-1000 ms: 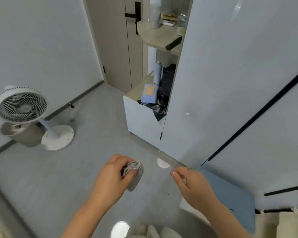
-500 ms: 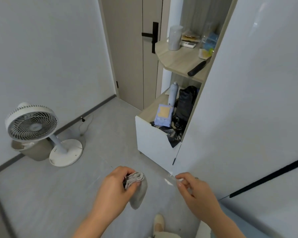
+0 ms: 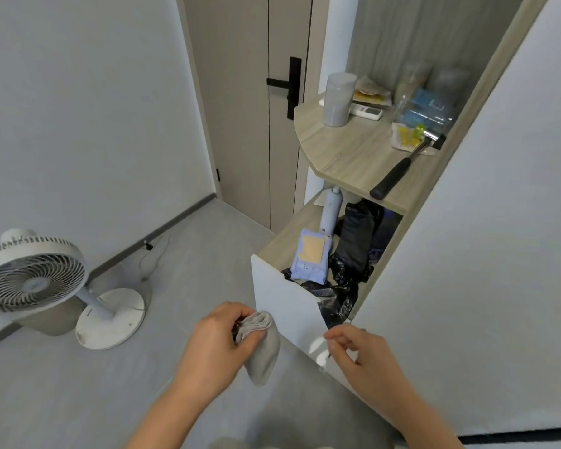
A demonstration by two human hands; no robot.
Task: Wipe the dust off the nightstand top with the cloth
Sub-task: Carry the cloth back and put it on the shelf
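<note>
My left hand grips a folded grey cloth, which hangs down from my fingers above the floor. To its right, my right hand is held out with fingers loosely curled and holds nothing. Both hands are in front of a low white cabinet with a wooden top. No nightstand that I can identify is in view.
A wooden corner shelf carries a grey jar, a hammer and packets. Below it stand a spray can, a blue packet and black bags. A white fan stands on the left floor. A door is behind.
The view has tilted up and moved nearer the shelves, so the shelf and door are larger. Both hands keep their pose; the cloth stays in my left hand.
</note>
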